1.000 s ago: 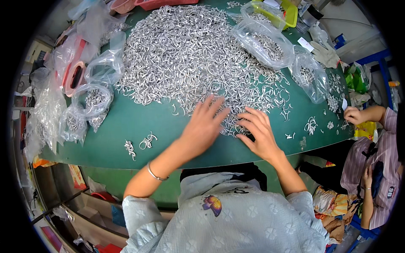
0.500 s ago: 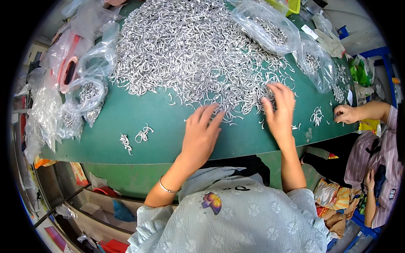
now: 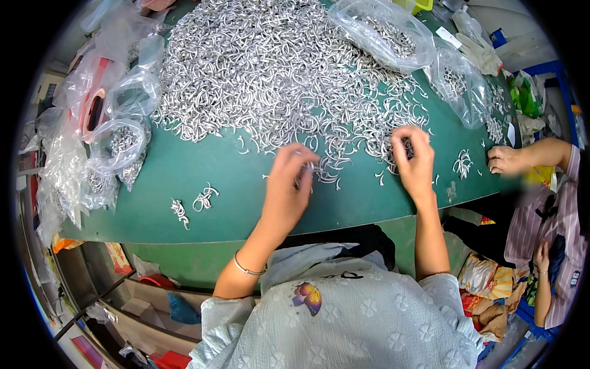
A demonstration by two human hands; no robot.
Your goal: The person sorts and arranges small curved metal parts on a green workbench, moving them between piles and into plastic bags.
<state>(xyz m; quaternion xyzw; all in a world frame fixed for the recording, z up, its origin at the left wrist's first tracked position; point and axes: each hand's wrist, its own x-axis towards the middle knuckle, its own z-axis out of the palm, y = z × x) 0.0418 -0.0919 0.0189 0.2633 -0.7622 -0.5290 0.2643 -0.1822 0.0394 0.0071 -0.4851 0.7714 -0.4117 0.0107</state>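
Green table, bagged metal hooks

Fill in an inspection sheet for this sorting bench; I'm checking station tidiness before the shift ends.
Surface: green table, mostly covered, bare strip at the near edge.
Job's things: big heap of small silver metal hooks; two small sorted bunches apart from it.
Clutter: clear plastic bags of hooks at the left and far right; a tape roll inside one bag.
Hands: left hand and right hand both picking at the heap's near edge.
Cables: nothing seen.
Surroundings: co-worker's hand at the right edge; boxes under the table.
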